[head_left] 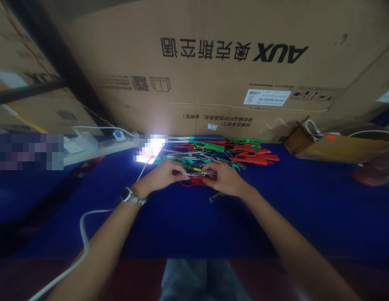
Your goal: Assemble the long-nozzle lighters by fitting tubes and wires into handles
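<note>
My left hand (164, 174) and my right hand (225, 177) are close together above the near side of a pile. Between them they hold a slim, silvery metal piece (196, 174), pinched at its two ends. A brownish part of it shows under my right fingertips; its exact kind is too blurred to tell. Just beneath lie red plastic pieces (196, 181) and a small yellow-and-black item (195, 169). Behind are green plastic handles (210, 146), red plastic handles (257, 157) and thin metal rods. A clear flat strip (216, 196) lies below my right hand.
A glowing phone (151, 148) with a white cable (84, 234) lies left of the pile. A large cardboard box (213, 75) stands behind the blue tabletop (194, 234). At the right is an open cardboard box (341, 146); at the left, a power strip (100, 148).
</note>
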{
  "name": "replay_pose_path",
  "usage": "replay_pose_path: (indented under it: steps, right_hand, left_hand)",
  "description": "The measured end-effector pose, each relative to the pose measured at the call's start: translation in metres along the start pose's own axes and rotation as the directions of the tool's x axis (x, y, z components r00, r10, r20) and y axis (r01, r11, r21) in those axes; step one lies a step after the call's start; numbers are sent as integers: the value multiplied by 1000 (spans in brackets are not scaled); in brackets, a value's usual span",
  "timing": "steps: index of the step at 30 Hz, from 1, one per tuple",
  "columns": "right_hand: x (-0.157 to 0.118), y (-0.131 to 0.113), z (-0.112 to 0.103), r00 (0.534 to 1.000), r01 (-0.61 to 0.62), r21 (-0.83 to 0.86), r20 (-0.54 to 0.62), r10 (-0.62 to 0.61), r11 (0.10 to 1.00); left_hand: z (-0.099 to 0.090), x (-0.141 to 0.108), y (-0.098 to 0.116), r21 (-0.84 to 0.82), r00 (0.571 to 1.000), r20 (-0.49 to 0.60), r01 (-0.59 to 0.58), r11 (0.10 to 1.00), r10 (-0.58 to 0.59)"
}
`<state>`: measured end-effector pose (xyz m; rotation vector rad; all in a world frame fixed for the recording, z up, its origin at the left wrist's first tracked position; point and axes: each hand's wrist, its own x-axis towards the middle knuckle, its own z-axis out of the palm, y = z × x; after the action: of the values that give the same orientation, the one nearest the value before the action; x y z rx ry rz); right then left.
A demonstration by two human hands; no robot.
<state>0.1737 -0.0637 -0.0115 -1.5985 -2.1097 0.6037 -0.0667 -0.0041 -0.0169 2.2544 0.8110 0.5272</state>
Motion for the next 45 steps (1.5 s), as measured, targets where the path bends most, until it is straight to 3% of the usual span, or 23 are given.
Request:
replay_pose_path:
  steps: [6, 17, 20, 24, 27, 29, 34, 45]
  right_hand:
    - [-1, -6, 0, 999, 36, -185, 10, -35, 982]
    - [2, -5, 2, 999, 48, -145, -3, -49, 988]
    - [3, -5, 1, 999, 51, -54, 17, -50, 997]
    - [6, -1, 1, 984, 73, 213, 141, -104, 974]
    - [9, 0, 2, 978, 71, 216, 175, -110, 974]
    - [10, -1, 2, 982, 55, 156, 170, -81, 986]
    - [10, -7, 4, 986, 23, 53, 166, -31, 998]
    - [4, -10, 12, 990, 44, 96, 129, -56, 994]
  left_hand:
    - [-2, -1, -2, 5, 1000, 16, 11, 1000, -12]
    - [-8, -5, 6, 1, 997, 45, 59, 998, -59]
    - [-7, -5, 7, 16, 997, 45, 59, 998, -59]
    - [-5, -5, 10, 60, 997, -81, -16, 998, 21]
    - [-3, -4, 17, 144, 960, -238, -118, 983, 150]
    - [-2, -3, 20, 175, 943, -260, -168, 970, 210]
    - [1, -2, 20, 176, 964, -127, -208, 962, 232]
    - [9, 1, 14, 191, 990, 25, -138, 972, 136]
